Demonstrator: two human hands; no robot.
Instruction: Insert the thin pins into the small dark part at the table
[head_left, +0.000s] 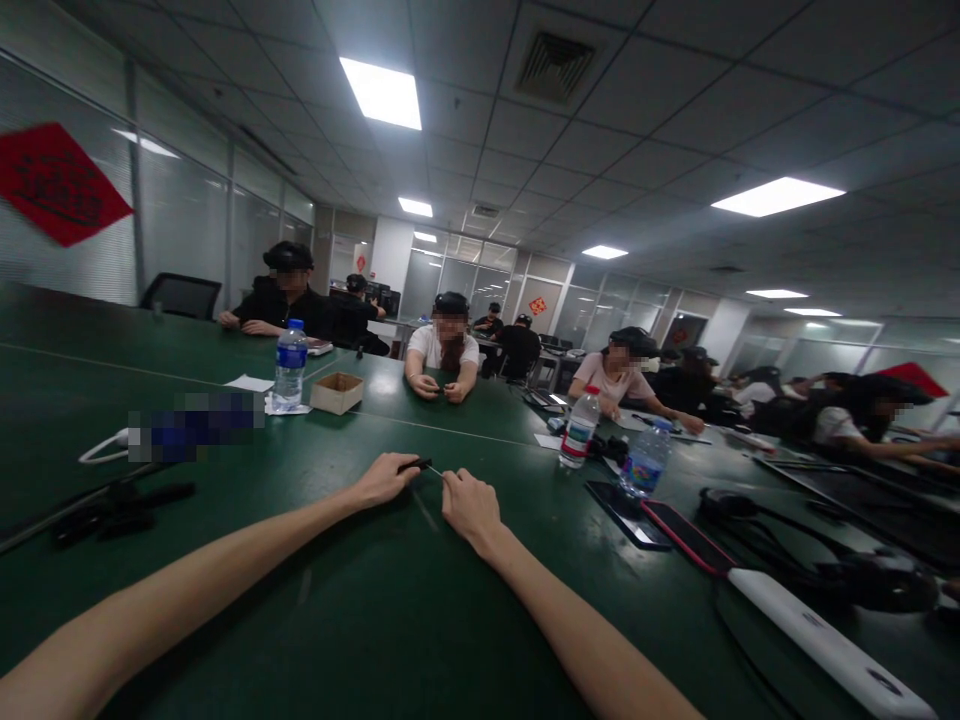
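My left hand [386,481] is closed in a pinch on a small, dark, slim object [415,465] just above the green table [360,620]. Facing it, my right hand [471,507] has its fingers closed on a thin, pale, rod-like piece [434,472]. The rod's far end points at the dark object; whether the two touch or are joined I cannot tell. Both are too small to name exactly, and my fingers hide part of each.
To the left stand a water bottle [289,370] and a small open cardboard box [337,394]. Two more bottles, phones [688,537], a white power-bank-like case [825,640] and a black headset [885,580] lie right. A person [444,350] sits opposite; others work around.
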